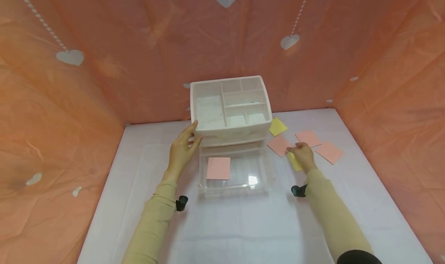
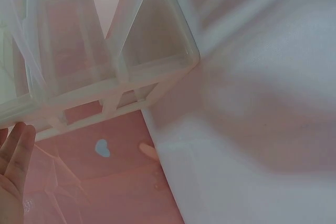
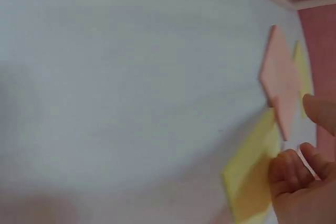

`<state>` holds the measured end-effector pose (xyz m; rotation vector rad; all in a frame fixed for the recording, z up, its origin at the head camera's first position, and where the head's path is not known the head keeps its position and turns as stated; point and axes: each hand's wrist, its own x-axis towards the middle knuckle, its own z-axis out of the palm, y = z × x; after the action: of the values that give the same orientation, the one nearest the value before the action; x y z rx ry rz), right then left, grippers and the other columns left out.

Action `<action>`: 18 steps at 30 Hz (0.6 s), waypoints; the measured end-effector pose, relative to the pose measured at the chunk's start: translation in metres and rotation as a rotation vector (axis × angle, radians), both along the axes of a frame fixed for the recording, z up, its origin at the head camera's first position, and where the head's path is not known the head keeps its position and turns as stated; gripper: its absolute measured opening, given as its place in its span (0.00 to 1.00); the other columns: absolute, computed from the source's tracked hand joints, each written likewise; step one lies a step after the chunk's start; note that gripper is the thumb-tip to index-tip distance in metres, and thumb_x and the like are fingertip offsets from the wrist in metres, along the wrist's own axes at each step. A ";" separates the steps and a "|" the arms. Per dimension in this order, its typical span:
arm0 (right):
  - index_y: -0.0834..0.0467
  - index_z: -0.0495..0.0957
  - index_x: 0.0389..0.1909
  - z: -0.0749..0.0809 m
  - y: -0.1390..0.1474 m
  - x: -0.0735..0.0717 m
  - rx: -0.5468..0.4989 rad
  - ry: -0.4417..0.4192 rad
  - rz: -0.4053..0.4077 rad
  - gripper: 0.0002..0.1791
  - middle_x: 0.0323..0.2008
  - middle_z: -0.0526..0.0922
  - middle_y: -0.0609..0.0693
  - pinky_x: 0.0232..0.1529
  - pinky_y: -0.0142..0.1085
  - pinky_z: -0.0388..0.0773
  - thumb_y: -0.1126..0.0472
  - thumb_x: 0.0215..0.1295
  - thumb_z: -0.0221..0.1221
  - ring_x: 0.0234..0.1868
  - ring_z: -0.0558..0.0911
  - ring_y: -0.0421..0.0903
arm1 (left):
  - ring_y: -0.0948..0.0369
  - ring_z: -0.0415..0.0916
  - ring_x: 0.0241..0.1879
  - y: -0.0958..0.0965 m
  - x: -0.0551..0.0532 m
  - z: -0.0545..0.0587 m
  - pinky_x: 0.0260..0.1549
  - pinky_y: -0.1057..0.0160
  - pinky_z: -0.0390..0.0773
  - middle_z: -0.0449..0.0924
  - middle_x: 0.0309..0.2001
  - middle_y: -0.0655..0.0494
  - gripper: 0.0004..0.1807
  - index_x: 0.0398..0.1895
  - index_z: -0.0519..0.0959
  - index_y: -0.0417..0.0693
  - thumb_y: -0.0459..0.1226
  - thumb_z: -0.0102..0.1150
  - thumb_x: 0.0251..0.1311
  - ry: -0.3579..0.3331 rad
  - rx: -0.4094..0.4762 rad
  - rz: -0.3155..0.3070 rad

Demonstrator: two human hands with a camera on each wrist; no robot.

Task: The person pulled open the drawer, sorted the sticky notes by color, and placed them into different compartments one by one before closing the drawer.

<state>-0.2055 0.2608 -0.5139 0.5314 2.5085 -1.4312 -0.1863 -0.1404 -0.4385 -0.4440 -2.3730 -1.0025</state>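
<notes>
a pink note (image 1: 218, 168) lies in the clear drawer (image 1: 243, 171) before the white organizer (image 1: 233, 135); right of the organizer, the right hand (image 1: 303, 155), digits apart, over a yellow note (image 1: 294, 162); the left hand (image 1: 180, 150), digits apart, touches the organizer's left front corner.

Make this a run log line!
left hand: touching white organizer | right hand: near yellow sticky pad | clear drawer: open, pink sticky pad inside

1. The tabletop (image 1: 240, 225) leaves passage in front of the drawer (image 1: 243, 167), between the sleeves (image 1: 151, 221).
2. The cabinet (image 1: 229, 136) bars the way behind the drawer.
3. The left hand (image 1: 181, 151) obstructs the cabinet's left front corner.
</notes>
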 end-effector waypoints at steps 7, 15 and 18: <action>0.70 0.48 0.69 -0.018 -0.005 -0.003 0.159 0.042 0.087 0.49 0.69 0.53 0.69 0.70 0.58 0.55 0.48 0.58 0.61 0.67 0.52 0.67 | 0.50 0.80 0.45 0.001 0.000 -0.002 0.37 0.59 0.87 0.76 0.57 0.48 0.28 0.63 0.69 0.50 0.37 0.62 0.58 -0.020 0.012 -0.005; 0.71 0.50 0.68 -0.023 -0.010 -0.003 0.306 0.103 0.151 0.48 0.66 0.55 0.72 0.63 0.58 0.62 0.52 0.55 0.64 0.60 0.56 0.67 | 0.49 0.80 0.45 0.001 0.001 0.000 0.37 0.56 0.87 0.76 0.58 0.48 0.27 0.63 0.69 0.50 0.37 0.61 0.58 -0.019 0.009 0.003; 0.72 0.52 0.67 -0.026 -0.009 -0.002 0.325 0.116 0.163 0.47 0.65 0.54 0.73 0.62 0.58 0.62 0.51 0.56 0.63 0.60 0.55 0.67 | 0.50 0.80 0.45 0.001 0.001 0.001 0.36 0.58 0.87 0.76 0.57 0.48 0.27 0.62 0.69 0.50 0.37 0.61 0.58 -0.019 -0.001 0.004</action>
<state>-0.2079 0.2515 -0.5400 0.2924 2.8217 -1.0299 -0.1854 -0.1398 -0.4376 -0.4317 -2.3901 -1.0075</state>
